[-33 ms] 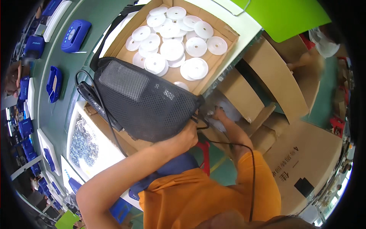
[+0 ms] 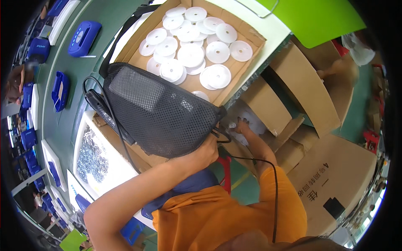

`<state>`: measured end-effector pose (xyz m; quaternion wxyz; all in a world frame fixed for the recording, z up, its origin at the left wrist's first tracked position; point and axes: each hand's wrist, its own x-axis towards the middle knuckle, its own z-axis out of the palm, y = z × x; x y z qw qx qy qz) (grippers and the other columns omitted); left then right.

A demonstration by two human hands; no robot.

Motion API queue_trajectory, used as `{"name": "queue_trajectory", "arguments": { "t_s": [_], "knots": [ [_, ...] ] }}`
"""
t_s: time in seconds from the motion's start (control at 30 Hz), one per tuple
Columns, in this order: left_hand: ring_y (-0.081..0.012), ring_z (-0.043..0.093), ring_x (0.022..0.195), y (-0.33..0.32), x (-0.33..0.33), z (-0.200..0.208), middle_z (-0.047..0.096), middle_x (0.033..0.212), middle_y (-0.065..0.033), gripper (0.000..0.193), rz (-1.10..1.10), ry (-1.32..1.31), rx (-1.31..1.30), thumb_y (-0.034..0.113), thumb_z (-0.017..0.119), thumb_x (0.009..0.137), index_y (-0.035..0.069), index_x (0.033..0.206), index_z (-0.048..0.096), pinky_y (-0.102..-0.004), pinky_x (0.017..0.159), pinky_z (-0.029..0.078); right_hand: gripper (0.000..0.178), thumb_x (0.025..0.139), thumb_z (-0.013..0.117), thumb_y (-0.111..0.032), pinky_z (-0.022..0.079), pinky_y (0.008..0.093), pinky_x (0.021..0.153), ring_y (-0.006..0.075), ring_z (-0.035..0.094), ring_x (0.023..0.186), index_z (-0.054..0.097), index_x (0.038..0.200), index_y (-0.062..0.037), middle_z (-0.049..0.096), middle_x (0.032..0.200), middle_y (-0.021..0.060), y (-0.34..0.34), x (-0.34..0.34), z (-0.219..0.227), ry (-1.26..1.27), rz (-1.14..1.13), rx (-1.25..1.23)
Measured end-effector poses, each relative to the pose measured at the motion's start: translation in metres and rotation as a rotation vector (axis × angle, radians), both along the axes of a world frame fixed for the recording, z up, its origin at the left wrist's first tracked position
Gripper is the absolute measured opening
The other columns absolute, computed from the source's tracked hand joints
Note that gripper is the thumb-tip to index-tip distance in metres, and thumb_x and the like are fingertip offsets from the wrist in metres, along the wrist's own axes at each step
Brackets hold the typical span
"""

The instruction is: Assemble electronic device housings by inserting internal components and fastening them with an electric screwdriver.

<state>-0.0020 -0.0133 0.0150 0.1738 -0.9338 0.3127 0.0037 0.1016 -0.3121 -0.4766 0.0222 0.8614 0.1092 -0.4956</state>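
A black mesh bag with a strap hangs in front of me, covering part of the table. My left hand is at its lower right edge, with fingers curled and mostly hidden behind it; what they hold cannot be made out. Black cable loops stick out beside that hand. Farther right, my right hand reaches down into an open cardboard box, its fingers apart over clear plastic film. White discs with centre holes lie loosely piled in a shallow cardboard tray beyond the bag.
Small metal parts fill a white tray at left. Blue devices sit on the green conveyor. Cardboard boxes crowd the right side, below a green panel. Another person's hand touches a box flap. A red stool stands below.
The view has shifted very slightly. My right hand's fingers look a little more spread over the plastic film; my left hand stays at the bag's edge.
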Motion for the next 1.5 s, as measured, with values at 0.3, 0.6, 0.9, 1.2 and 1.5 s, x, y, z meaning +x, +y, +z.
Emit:
{"name": "queue_trajectory", "arguments": {
  "t_s": [0.3,0.6,0.9,1.2,1.5],
  "knots": [
    [-0.0508,0.059,0.151,0.002,-0.011,-0.003,0.073,0.142,-0.0372,0.051,0.057,0.122,0.090,0.027,0.063,0.092,-0.011,0.120,0.083,-0.0544,0.122,0.050,0.162,0.060,0.105,-0.072,0.037,0.0864,0.122,0.0656,0.000,0.170,0.006,0.185,-0.0432,-0.011,0.190,0.0284,0.022,-0.034,-0.017,0.014,-0.248,-0.052],
    [-0.0506,0.062,0.148,-0.002,-0.012,0.003,0.073,0.143,-0.0361,0.052,0.050,0.121,0.096,0.025,0.062,0.092,-0.012,0.120,0.083,-0.0512,0.124,0.051,0.107,0.078,0.100,-0.046,0.048,0.0729,0.119,0.0524,0.049,0.149,0.045,0.169,-0.0355,0.040,0.161,0.0243,0.000,-0.042,-0.028,-0.089,-0.141,-0.010],
    [-0.0219,0.065,0.075,0.011,-0.001,0.006,0.066,0.073,-0.0050,0.020,-0.143,-0.001,0.262,0.016,0.067,0.088,0.013,0.069,0.068,-0.0380,0.075,0.056,0.103,0.081,0.094,-0.050,0.041,0.0726,0.127,0.0566,0.032,0.162,0.047,0.171,-0.0361,0.030,0.174,0.0289,-0.004,-0.042,-0.016,0.048,-0.091,0.021],
    [-0.0194,0.062,0.070,0.013,0.012,0.034,0.058,0.067,-0.0036,0.024,-0.132,-0.026,0.408,0.011,0.067,0.086,0.013,0.065,0.056,-0.0352,0.066,0.053,0.111,0.077,0.095,-0.047,0.044,0.0618,0.129,0.0607,0.035,0.161,0.044,0.175,-0.0331,0.028,0.178,0.0347,-0.029,-0.028,-0.021,0.239,0.134,0.152],
    [-0.0195,0.065,0.074,0.012,0.011,0.035,0.063,0.073,-0.0039,0.019,-0.084,-0.059,0.396,0.012,0.066,0.089,0.010,0.070,0.064,-0.0350,0.070,0.056,0.113,0.082,0.097,-0.034,0.049,0.0567,0.127,0.0555,0.048,0.156,0.039,0.179,-0.0320,0.027,0.182,0.0324,-0.030,-0.043,-0.033,0.236,0.247,0.084]
  ]
}}
